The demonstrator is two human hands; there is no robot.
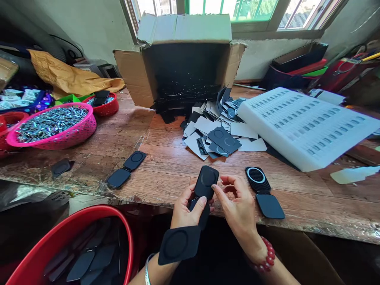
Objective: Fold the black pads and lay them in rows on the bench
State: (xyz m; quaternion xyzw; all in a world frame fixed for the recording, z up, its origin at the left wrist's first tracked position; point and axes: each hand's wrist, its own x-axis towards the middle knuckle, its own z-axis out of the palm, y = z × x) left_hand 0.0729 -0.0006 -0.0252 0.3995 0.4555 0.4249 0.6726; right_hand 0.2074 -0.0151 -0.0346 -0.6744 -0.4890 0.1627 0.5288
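My left hand (190,211) is closed round the lower part of a hinged black two-panel pad (207,182), thumb across it. The raised upper panel bears a faint ring. My right hand (239,204) is beside it, thumb tip at the panel's right edge, the other fingers loosely curled and apart from the thumb. On my left wrist lies a flat black square piece (179,244) with a ring mark. To the right, another unfolded two-panel pad (270,206) shows a white ring on its upper panel. A similar pad (119,177) lies unfolded at the left.
Behind my hands are a heap of black and white cards (216,128) and an open cardboard box (130,77). A white foam block (285,138) stands right, near a bottle (353,174). Left are a pink basket (92,126) of metal parts and a red tub (129,237).
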